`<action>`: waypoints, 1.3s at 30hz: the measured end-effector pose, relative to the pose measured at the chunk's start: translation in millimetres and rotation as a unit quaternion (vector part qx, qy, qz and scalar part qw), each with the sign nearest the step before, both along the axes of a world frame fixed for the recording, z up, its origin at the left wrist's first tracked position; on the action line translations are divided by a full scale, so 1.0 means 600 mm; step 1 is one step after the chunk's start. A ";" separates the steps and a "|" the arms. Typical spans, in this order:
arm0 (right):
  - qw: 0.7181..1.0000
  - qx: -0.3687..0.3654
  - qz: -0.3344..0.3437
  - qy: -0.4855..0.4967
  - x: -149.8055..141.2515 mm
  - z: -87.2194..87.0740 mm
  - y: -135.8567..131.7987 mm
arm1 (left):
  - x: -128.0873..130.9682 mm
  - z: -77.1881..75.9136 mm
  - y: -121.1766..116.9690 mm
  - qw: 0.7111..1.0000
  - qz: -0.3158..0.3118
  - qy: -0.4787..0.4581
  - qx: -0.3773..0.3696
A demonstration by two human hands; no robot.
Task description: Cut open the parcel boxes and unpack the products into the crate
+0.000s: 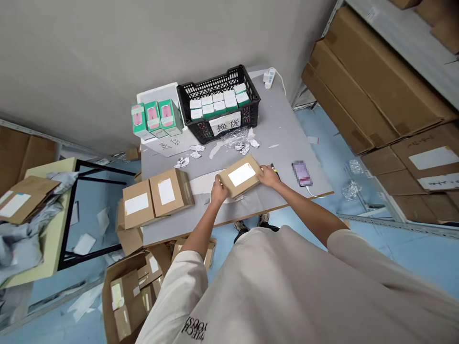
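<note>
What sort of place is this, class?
Probably a warehouse packing room: cartons on steel shelving, a crate of small boxes, and a labelled kraft box between the left hand and right hand.

a white paper sign (225, 123) on the black plastic crate (253, 112) reads "换货".

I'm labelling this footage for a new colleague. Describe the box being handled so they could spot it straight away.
On the grey table, below the black plastic crate, look at the table's front edge. There a flat kraft cardboard box with a white label sits between the left hand and right hand. The two similar kraft boxes further left are untouched by either hand.
</note>
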State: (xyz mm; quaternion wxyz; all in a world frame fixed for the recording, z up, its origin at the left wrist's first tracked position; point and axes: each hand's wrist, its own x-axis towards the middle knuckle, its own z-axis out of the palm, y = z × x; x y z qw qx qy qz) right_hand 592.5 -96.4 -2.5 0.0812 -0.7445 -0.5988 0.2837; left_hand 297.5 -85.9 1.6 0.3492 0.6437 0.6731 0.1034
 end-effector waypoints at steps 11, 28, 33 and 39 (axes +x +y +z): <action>0.990 0.013 -0.102 0.098 0.007 -0.018 -0.008 | -0.011 -0.014 0.053 0.993 0.039 -0.105 -0.022; 0.917 0.085 -0.224 0.319 -0.030 0.015 0.048 | 0.000 0.015 0.074 0.963 0.143 -0.221 -0.054; 0.932 0.132 -0.228 0.250 -0.030 0.040 0.046 | 0.003 0.035 0.074 0.970 0.160 -0.183 0.001; 0.965 0.062 -0.220 0.127 -0.019 0.029 0.015 | -0.002 0.014 0.038 0.983 0.151 -0.091 -0.045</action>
